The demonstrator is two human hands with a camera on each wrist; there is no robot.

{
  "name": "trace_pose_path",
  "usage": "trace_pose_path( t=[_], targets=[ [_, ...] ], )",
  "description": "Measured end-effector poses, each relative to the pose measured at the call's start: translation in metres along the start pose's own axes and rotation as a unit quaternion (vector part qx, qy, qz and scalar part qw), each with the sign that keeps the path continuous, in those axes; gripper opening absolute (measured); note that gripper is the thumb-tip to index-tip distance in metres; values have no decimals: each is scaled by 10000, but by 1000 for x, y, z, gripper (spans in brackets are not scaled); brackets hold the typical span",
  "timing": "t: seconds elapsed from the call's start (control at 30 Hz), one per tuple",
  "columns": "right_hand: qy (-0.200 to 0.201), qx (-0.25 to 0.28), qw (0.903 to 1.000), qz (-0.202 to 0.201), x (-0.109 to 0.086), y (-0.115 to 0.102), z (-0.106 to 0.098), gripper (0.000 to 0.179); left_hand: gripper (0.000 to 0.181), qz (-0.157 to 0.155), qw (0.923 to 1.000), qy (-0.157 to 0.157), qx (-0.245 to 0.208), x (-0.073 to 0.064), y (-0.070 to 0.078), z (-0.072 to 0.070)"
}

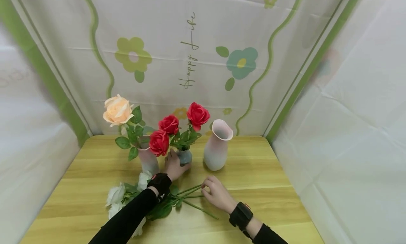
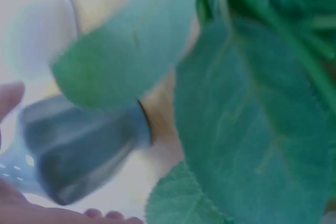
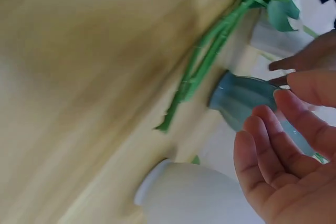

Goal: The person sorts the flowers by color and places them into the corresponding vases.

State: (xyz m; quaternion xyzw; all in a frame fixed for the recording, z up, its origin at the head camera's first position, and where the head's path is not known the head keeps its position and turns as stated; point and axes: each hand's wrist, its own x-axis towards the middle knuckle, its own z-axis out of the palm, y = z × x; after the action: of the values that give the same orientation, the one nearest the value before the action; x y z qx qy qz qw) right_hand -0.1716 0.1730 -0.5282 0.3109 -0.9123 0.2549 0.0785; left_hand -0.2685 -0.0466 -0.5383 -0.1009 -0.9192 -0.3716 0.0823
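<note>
My left hand [image 1: 175, 166] is at a small blue-grey ribbed vase [image 1: 184, 157], its fingers on the left and thumb across the front. In the left wrist view, the straight thumb and fingers lie on either side of this vase [image 2: 86, 142], with gaps showing. Red roses [image 1: 198, 116] with green leaves rise from its mouth. My right hand [image 1: 219, 194] hovers by the cut ends of green stems [image 1: 195, 191]. Its fingers are loosely bent in the right wrist view, nothing between them. The stems belong to white roses [image 1: 116, 194] lying on the table, partly behind my left sleeve.
Left of the red roses stands a pink-and-white vase [image 1: 148, 161] with a peach rose [image 1: 118, 110]. A taller pink-and-white vase [image 1: 215, 154] without flowers stands to the right. Printed cloth [image 1: 187, 32] encloses the wooden table [image 1: 263, 187] at the back and sides.
</note>
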Motion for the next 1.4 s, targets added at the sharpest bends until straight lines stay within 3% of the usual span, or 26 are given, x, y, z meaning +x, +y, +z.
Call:
trace_pose_path(
  t=[0.13, 0.3, 0.4, 0.5, 0.57, 0.73, 0.83, 0.97, 1.1, 1.2, 1.4],
  targets=[
    [-251, -344, 9989, -197, -9, 7, 1, 5, 81, 132, 9998, 119, 47, -9, 6, -4],
    [-471, -677, 9955, -470, -14, 18, 0, 7, 71, -57, 9992, 348, 170, -21, 14, -8],
    [-555, -768, 9941, -529, -16, 22, -3, 7, 48, -12, 9981, 590, 171, -30, 21, -11],
    [-598, -885, 9926, -570, -19, 26, -4, 6, 24, 381, 9974, 611, 90, -36, 29, -8],
    [-598, -955, 9916, -635, -20, 27, -3, 6, 18, 714, 9970, 296, -27, -36, 33, -6],
    [-462, -1048, 9889, -943, -19, 26, 0, 8, 41, 1103, 9887, -952, -355, -28, 40, -3],
    [-328, -1033, 9873, -1162, -19, 24, 3, 8, 52, 1059, 9843, -1322, -498, -18, 47, -2],
    [-340, -1265, 9807, -1452, -19, 27, 6, 15, 62, 930, 9821, -1486, -686, -1, 63, -2],
    [-546, -1779, 9672, -1730, -21, 31, 8, 27, 76, 926, 9792, -1663, -707, 13, 77, 1],
    [-562, -1873, 9620, -1906, -23, 32, 11, 26, 85, 940, 9766, -1750, -826, 23, 86, 7],
    [-461, -1862, 9580, -2132, -22, 22, 21, 19, 90, 927, 9712, -1489, -1610, 41, 104, 17]
  ],
)
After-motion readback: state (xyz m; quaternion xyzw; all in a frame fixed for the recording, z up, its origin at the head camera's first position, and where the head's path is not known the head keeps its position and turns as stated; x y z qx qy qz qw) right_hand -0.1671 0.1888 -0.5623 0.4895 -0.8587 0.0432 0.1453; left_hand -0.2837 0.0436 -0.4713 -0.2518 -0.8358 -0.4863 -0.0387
